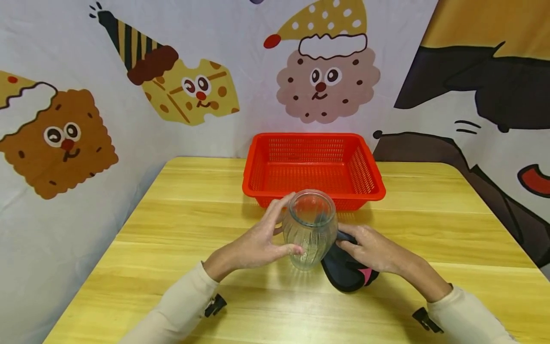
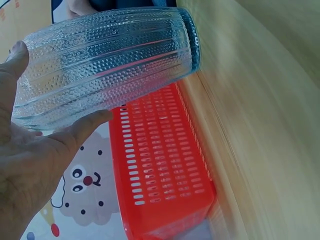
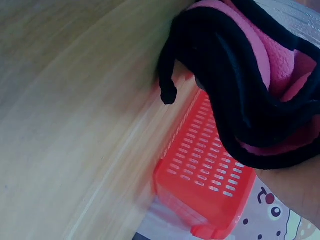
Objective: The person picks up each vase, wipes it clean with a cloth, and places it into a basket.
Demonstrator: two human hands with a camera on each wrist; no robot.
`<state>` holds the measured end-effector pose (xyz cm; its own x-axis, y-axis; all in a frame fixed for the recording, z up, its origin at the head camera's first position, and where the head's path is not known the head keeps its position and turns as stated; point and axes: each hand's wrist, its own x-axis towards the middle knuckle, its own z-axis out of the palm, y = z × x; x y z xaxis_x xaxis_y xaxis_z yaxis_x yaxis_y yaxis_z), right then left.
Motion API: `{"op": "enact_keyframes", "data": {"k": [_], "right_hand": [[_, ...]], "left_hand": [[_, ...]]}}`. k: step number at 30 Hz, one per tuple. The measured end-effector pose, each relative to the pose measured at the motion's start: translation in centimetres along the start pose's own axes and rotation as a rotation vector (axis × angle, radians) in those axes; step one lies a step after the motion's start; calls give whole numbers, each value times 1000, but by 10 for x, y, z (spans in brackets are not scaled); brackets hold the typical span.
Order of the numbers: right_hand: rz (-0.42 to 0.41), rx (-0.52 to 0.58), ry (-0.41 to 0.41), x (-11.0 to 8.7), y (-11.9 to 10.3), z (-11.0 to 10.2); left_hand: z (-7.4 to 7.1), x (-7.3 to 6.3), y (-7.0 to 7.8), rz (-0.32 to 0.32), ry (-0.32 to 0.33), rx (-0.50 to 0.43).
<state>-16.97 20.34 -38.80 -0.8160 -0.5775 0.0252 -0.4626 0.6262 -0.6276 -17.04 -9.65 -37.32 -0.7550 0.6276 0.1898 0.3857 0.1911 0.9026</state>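
A clear ribbed glass jar [image 1: 309, 239] stands upright, mouth up, near the middle of the table. My left hand [image 1: 263, 244] holds it from the left, thumb across the front and fingers behind; its beaded surface [image 2: 105, 65] shows closely in the left wrist view. Just right of the jar, my right hand [image 1: 374, 246] grips a black cloth eye mask [image 1: 343, 271] with pink lining. In the right wrist view the mask [image 3: 225, 85] is folded, covers most of the fingers, and overlaps the jar's side.
Behind the jar sits a red perforated plastic basket [image 1: 313, 179] near the table's back edge. The light wood table [image 1: 180, 229] meets a cloth backdrop [image 1: 253, 86] with cartoon figures. Black clips [image 1: 215, 305] are on both sleeves.
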Motion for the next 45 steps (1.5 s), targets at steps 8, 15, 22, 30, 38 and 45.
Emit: {"op": "enact_keyframes", "data": {"k": [8, 15, 22, 30, 38, 45], "right_hand": [[19, 66, 26, -5, 0, -12], [25, 77, 111, -13, -4, -26], [3, 81, 210, -18, -8, -34], [-79, 72, 321, -19, -18, -46], [-105, 62, 352, -15, -29, -48], [-139, 53, 341, -8, -33, -37]], "left_hand": [[-4, -1, -2, 64, 23, -25], [-5, -2, -2, 85, 30, -21], [-5, -3, -3, 76, 39, 9], [-6, -3, -4, 85, 7, 40], [-7, -3, -7, 97, -6, 33], [-7, -4, -7, 83, -22, 42]]}}
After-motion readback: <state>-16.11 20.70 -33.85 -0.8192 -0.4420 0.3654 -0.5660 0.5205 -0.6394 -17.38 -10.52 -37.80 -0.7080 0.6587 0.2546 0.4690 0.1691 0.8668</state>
